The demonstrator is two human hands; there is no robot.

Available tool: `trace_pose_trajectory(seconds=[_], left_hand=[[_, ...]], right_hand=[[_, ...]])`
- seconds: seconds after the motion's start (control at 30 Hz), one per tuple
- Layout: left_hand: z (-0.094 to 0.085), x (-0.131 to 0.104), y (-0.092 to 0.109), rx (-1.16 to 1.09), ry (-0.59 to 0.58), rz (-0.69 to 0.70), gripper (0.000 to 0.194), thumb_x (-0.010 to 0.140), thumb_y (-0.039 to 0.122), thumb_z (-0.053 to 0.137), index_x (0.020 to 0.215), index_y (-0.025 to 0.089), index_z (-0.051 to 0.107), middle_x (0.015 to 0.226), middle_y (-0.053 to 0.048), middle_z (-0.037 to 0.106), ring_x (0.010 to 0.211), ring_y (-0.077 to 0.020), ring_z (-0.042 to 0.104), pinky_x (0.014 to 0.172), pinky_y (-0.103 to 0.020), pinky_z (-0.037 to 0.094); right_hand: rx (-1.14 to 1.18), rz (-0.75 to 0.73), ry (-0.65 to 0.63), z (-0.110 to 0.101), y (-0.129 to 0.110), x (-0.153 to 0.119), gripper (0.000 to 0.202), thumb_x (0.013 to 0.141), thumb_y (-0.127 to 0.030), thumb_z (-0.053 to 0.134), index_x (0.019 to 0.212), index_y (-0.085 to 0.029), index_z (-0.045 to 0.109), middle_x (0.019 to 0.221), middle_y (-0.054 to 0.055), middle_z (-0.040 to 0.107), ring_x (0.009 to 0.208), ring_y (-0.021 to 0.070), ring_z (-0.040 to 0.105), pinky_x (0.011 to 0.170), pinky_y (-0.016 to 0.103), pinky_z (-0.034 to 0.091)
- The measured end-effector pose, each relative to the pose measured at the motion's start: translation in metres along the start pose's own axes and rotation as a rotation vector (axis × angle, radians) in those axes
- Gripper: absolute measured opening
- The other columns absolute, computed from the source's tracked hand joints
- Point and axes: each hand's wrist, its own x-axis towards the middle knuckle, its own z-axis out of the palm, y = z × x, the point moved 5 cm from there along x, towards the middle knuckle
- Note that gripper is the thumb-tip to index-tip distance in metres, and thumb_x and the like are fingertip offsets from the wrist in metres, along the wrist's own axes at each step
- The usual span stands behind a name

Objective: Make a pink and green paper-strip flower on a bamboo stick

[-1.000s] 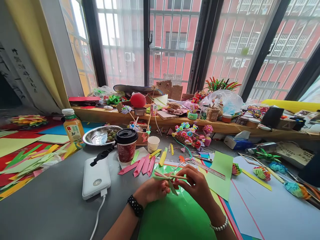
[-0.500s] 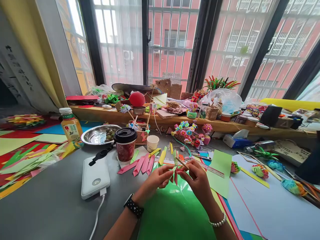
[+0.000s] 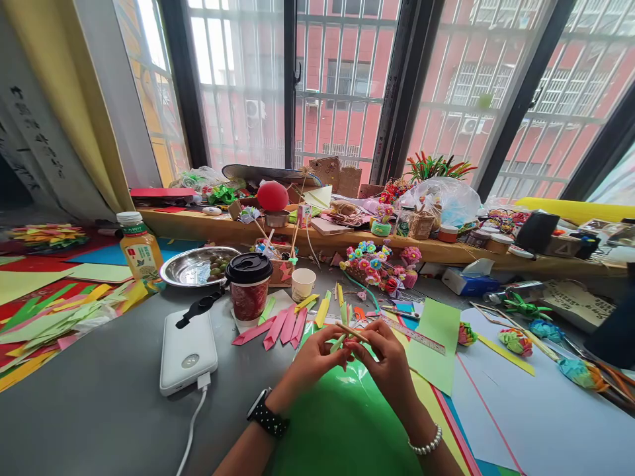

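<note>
Over a shiny green sheet (image 3: 342,423), my two hands meet with fingertips pinched around small folded paper. My left hand (image 3: 315,357) is closed on a light green paper strip (image 3: 338,343). A thin wooden stick (image 3: 354,332) lies across the paper, gripped by my right hand (image 3: 387,354). Bits of pink show between the fingertips, but how the paper joins the stick is hidden. Just beyond the hands, folded pink paper strips (image 3: 286,325) fan out on the grey table, with a folded yellow strip (image 3: 323,309) beside them.
To the left stand a white power bank (image 3: 187,350) with a cable, a lidded coffee cup (image 3: 248,291), a metal bowl (image 3: 173,268) and a juice bottle (image 3: 140,251). A paper cup (image 3: 303,284) is behind the strips. Rightward lie green paper (image 3: 436,330), a ruler (image 3: 421,338) and paper flowers (image 3: 516,340).
The stick has tipped to lie flatter, and the green paper has turned from upright to slanting down leftward. My fingertips have drawn closer together, covering more of the pink paper.
</note>
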Motion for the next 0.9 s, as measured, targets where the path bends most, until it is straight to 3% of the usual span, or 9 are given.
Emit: trace_pose_trajectory(seconds=[0.3,0.53,0.9], left_hand=[[-0.002,0.004,-0.008,0.010,0.095,0.030,0.030,0.065,0.032,0.067,0.085,0.013,0.055,0.077,-0.003,0.056,0.058,-0.0111,0.052,0.051,-0.023,0.045],[-0.002,0.005,-0.014,0.071,0.098,0.002,0.028,0.062,0.026,0.067,0.085,0.013,0.058,0.076,-0.003,0.057,0.066,-0.0153,0.053,0.052,-0.023,0.045],[0.001,0.001,-0.007,0.150,0.083,0.016,0.024,0.062,0.020,0.066,0.085,0.016,0.060,0.073,-0.001,0.058,0.065,-0.0131,0.048,0.054,-0.021,0.042]], right_hand=[[-0.089,-0.046,-0.013,0.006,-0.001,-0.001,0.016,0.082,-0.027,0.050,0.076,-0.018,0.062,0.073,0.003,0.051,0.064,0.0144,0.055,0.055,0.024,0.045],[-0.163,-0.065,0.004,0.006,0.001,-0.003,0.018,0.083,-0.028,0.047,0.076,-0.019,0.061,0.073,0.003,0.051,0.062,0.0138,0.055,0.055,0.023,0.045],[-0.104,0.007,-0.042,0.004,0.004,0.002,0.017,0.081,-0.026,0.050,0.072,-0.020,0.062,0.073,0.002,0.051,0.062,0.0134,0.054,0.054,0.021,0.044]])
